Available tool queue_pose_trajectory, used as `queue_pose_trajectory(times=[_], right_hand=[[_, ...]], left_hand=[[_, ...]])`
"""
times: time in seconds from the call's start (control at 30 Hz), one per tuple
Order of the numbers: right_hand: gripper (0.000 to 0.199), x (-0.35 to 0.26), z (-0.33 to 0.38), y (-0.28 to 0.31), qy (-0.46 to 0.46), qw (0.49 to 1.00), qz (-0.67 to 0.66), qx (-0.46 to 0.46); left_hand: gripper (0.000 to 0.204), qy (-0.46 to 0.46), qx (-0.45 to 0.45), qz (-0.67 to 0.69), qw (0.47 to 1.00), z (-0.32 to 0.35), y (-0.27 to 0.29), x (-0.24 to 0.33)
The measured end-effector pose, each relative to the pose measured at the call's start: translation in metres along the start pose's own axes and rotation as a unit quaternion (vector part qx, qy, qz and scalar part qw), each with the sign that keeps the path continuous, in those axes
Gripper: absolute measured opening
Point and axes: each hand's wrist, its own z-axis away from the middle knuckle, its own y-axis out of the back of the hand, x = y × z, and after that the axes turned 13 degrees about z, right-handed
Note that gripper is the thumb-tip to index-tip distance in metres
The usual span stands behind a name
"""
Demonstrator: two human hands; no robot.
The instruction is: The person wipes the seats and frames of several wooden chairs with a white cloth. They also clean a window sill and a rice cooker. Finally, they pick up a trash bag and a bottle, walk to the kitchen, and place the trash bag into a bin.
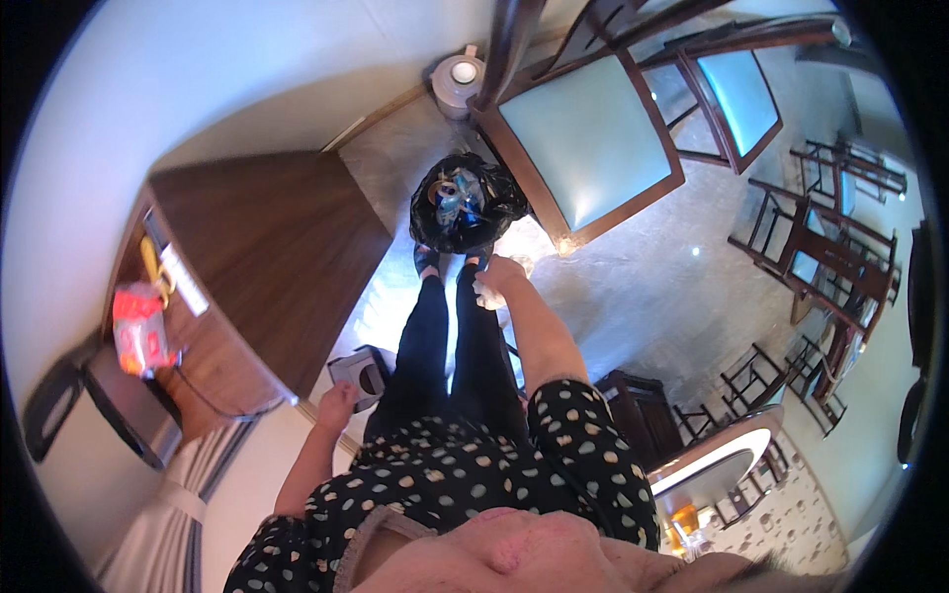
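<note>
My right hand (504,276) is closed round crumpled white tissue (488,296), held out in front of my legs, just short of a bin lined with a black bag (427,223). Inside the bin lie blue and clear crumpled wrappers or cans (461,203). On my left side, my left hand (340,402) is closed at the edge of a grey-white box with a dark oval opening (370,377), which looks like a tissue box. The fingers' far side is hidden.
A dark wooden cabinet (267,247) stands to the left, with a red package (141,331) on its shelf. Close to the bin's right is a chair with a pale blue seat (593,138). A pale round pot-like appliance (457,97) sits by the wall. More chairs (825,247) stand further right.
</note>
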Motion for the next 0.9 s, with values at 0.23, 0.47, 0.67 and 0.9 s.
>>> queue_pose_trajectory(times=[0.23, 0.47, 0.67, 0.9], right_hand=[[0.086, 0.016, -0.097, -0.033, -0.078, 0.973, -0.213, 0.035], [0.093, 0.02, -0.138, -0.039, -0.029, 0.819, -0.573, 0.026], [0.092, 0.024, -0.184, -0.055, -0.04, 0.786, -0.616, 0.034], [0.018, 0.025, -0.197, -0.052, -0.035, 0.842, -0.53, 0.096]], left_hand=[[0.037, -0.007, -0.15, -0.218, 0.964, -0.198, -0.081, 0.046], [0.064, 0.037, -0.066, -0.097, 0.992, -0.317, -0.135, 0.085], [0.066, 0.024, 0.021, -0.072, 0.997, -0.393, -0.142, 0.131], [0.028, -0.105, -0.008, -0.011, 0.994, -0.431, -0.142, 0.108]])
